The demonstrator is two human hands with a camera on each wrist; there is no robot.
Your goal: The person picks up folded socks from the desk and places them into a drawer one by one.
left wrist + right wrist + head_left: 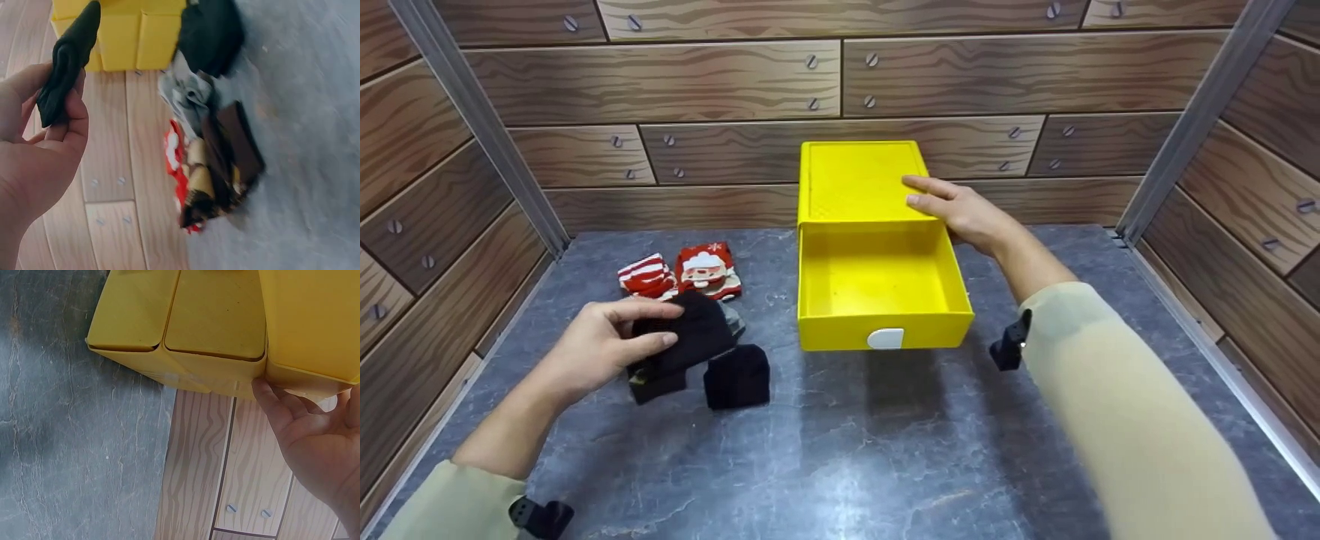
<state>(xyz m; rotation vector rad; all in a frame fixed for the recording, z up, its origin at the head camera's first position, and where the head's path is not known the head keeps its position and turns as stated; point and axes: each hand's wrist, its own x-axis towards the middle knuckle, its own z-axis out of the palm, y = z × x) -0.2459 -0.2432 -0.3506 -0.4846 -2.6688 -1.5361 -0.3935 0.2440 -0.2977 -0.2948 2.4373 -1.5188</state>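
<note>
My left hand [604,349] pinches a folded black sock [697,330] between thumb and fingers, raised over a group of folded socks. Side-on in the left wrist view, the held sock [68,64] shows its folded layers. Another black sock [737,377] lies just to the right. My right hand [971,217] rests at the right upper edge of a yellow drawer unit [859,180], two fingertips on its top and the rest down its side. The unit's top drawer [885,330], with a white front tab, is pulled out toward me, its inside floor visible.
Behind the held sock lie a red Santa sock [706,268] and a red-and-white striped one [649,277]. Grey [188,98] and dark brown socks [239,138] are beside them. Two lower drawers [216,315] are closed. Wood-patterned walls [735,82] enclose the grey tabletop [840,465].
</note>
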